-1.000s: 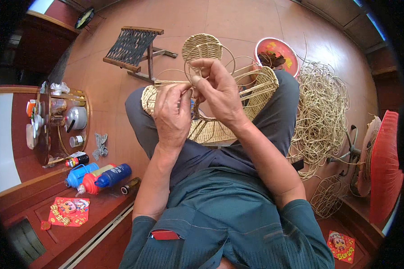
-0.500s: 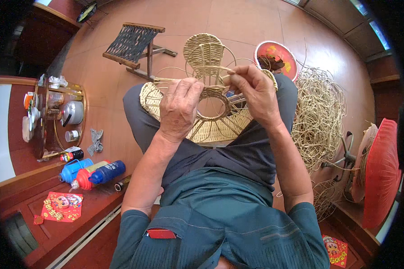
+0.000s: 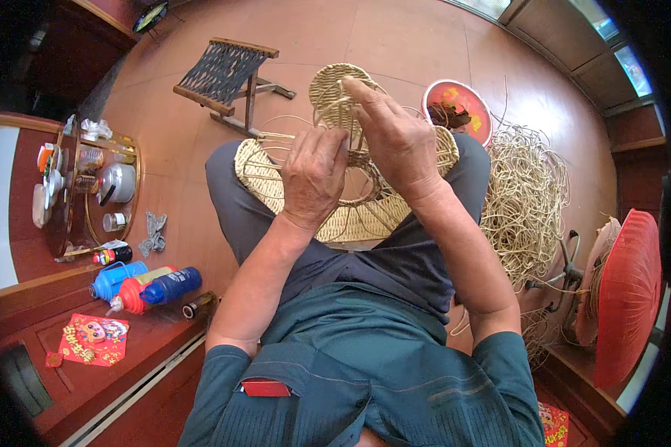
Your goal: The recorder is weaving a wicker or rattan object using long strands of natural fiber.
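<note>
The wickerwork (image 3: 262,181) looks rough and matt, the kettle (image 3: 121,182) smooth metal, the stool frame (image 3: 251,103) wooden.

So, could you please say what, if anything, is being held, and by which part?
The left hand pinches the wicker piece near its round opening; exactly which strand, and whether the right hand grips anything, cannot be told.

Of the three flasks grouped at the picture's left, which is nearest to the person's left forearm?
The dark blue flask: it is closest to the left forearm; the red flask is in the middle, the light blue flask farthest.
</note>
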`<state>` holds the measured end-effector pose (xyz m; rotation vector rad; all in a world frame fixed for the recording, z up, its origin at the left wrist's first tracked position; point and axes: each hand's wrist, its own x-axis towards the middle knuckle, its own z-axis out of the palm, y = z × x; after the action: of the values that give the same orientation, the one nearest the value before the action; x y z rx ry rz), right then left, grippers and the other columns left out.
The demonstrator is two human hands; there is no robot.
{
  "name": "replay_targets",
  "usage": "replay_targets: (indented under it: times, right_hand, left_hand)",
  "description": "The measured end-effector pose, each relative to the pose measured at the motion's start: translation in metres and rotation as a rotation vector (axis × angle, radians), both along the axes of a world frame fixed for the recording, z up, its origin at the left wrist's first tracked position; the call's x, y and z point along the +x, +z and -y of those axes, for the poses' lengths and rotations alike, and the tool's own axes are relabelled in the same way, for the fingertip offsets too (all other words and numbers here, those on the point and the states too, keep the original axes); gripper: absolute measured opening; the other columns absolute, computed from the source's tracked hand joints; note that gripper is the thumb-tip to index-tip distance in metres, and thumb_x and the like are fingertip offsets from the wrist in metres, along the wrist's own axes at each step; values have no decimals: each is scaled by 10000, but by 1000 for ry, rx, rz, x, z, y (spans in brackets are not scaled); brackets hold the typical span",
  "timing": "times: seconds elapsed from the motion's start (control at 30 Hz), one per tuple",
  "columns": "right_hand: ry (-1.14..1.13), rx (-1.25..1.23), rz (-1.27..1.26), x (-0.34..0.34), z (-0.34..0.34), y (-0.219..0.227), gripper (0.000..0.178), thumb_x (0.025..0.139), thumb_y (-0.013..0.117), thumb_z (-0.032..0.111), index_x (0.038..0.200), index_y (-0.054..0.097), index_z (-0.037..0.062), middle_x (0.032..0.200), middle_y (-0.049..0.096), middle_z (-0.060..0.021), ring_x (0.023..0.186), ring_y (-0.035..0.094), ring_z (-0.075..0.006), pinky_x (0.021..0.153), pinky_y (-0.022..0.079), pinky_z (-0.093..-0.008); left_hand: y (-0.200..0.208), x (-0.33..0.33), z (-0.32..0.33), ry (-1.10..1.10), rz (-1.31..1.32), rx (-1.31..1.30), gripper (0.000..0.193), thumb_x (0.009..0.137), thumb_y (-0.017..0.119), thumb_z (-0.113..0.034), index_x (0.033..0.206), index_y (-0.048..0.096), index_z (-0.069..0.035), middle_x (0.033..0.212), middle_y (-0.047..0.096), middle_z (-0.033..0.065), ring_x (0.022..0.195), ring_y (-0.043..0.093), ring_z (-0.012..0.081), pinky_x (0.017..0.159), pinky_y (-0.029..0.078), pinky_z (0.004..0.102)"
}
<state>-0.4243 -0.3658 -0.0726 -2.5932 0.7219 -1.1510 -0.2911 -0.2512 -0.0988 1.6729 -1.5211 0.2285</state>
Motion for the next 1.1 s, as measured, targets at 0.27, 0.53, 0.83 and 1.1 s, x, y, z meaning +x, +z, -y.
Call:
replay_targets:
  times: [0.27, 0.53, 0.83, 1.1]
  right_hand:
    - [40, 164, -181, 11, 6, 3, 749, 1032, 628, 160, 1730, 361, 133, 1190, 752, -183, 900, 780, -396, 709, 628, -515]
    - [231, 151, 41, 2, 10, -6, 714, 991, 674, 5, 1668, 464, 88, 1109, 748, -220, 957, 756, -440, 797, 624, -534]
    - [225, 867, 289, -37, -17, -4, 394, 1052, 727, 42, 1435, 638, 30, 865, 671, -13, 759, 606, -41, 672, 509, -247]
    - [218, 1192, 544, -102, 13, -5, 248, 1008, 671, 61, 1253, 639, 69, 932, 615, 46, 704, 498, -26, 593, 400, -201]
  left_hand:
    - [3, -2, -4, -38, -27, 48, 114, 980, 723, -33, 1092, 708, -14, 949, 674, 182, 887, 659, 411, 794, 530, 511]
    - [-11, -3, -9, -13, -26, 31, 113, 1002, 727, -63, 1104, 701, -24, 953, 657, 170, 898, 656, 404, 791, 521, 501]
    - [-2, -9, -13, -2, -25, 34, 97, 992, 762, -74, 1074, 719, -44, 1009, 683, 122, 931, 669, 347, 831, 546, 468]
    - [5, -8, -1, -98, 226, 80, 153, 947, 767, -68, 1089, 725, -106, 1007, 643, 75, 940, 668, 294, 779, 555, 441]
